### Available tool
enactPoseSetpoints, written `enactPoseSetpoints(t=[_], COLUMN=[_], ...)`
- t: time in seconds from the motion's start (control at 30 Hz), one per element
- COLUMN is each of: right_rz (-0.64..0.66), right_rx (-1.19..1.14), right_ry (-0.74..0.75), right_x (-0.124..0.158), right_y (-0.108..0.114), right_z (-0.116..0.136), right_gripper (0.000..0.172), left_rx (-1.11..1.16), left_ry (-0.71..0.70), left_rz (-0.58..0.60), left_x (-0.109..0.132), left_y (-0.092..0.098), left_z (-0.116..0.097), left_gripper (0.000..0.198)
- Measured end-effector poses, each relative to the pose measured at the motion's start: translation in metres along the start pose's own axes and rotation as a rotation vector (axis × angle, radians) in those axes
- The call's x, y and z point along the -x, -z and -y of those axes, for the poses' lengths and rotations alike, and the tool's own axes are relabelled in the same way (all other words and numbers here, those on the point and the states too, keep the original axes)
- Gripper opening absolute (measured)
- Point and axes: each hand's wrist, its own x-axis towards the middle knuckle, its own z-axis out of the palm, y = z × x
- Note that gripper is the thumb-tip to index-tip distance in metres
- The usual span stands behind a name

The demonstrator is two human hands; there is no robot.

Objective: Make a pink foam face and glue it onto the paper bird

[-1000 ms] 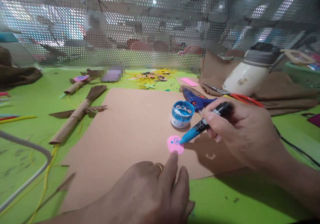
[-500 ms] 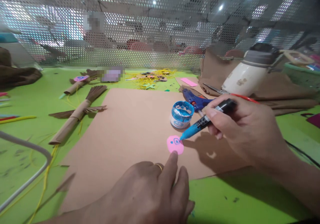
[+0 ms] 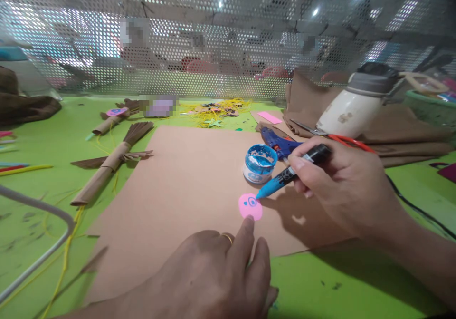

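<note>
A small pink paper disc [image 3: 250, 207] with a blue ring painted on it lies on a tan paper sheet [image 3: 192, 186]. My left hand [image 3: 217, 274] rests on the sheet, one fingertip pressing the disc's near edge, the other fingers curled. My right hand [image 3: 342, 183] grips a black tool with a blue-coated tip [image 3: 285, 178]; the tip touches the disc's upper right. A small open pot of blue paint [image 3: 259, 163] stands just behind the disc.
A blue glue gun [image 3: 280, 143], red-handled scissors [image 3: 342, 140] and a white bottle [image 3: 356, 102] on brown cloth lie at the right. Rolled brown paper bundles [image 3: 110, 164] lie left on the green table [image 3: 46, 190]. A perforated metal screen [image 3: 213, 38] stands behind.
The tool tip has shifted slightly on the disc, and my right hand moved a little with it. My left hand has stayed in place.
</note>
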Motion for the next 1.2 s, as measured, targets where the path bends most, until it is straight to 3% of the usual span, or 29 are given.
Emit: enactPoseSetpoints(t=[0.3,0.43,0.7,0.9,1.2], right_rz=[0.015,0.008,0.029,-0.014,0.021], right_rx=[-0.006,0.005,0.000,0.010,0.015], right_ry=[-0.005,0.044,0.060,0.047,0.074], right_x=[0.002,0.000,0.001,0.002,0.002], right_y=[0.000,-0.002,0.000,0.002,0.002], right_z=[0.003,0.001,0.001,0.001,0.002], right_gripper=[0.013,0.011,0.013,0.015,0.010], left_rx=[0.001,-0.042,-0.014,-0.001,-0.018], left_ry=[-0.064,0.026,-0.004,-0.104,-0.108], left_rz=[-0.086,-0.031,-0.025,-0.098,-0.044], left_x=[-0.004,-0.002,-0.001,-0.003,-0.003], left_y=[-0.001,-0.001,-0.003,-0.005,-0.001], left_z=[0.006,0.001,0.003,0.013,0.010], left_gripper=[0.018,0.019,0.023,0.022,0.024])
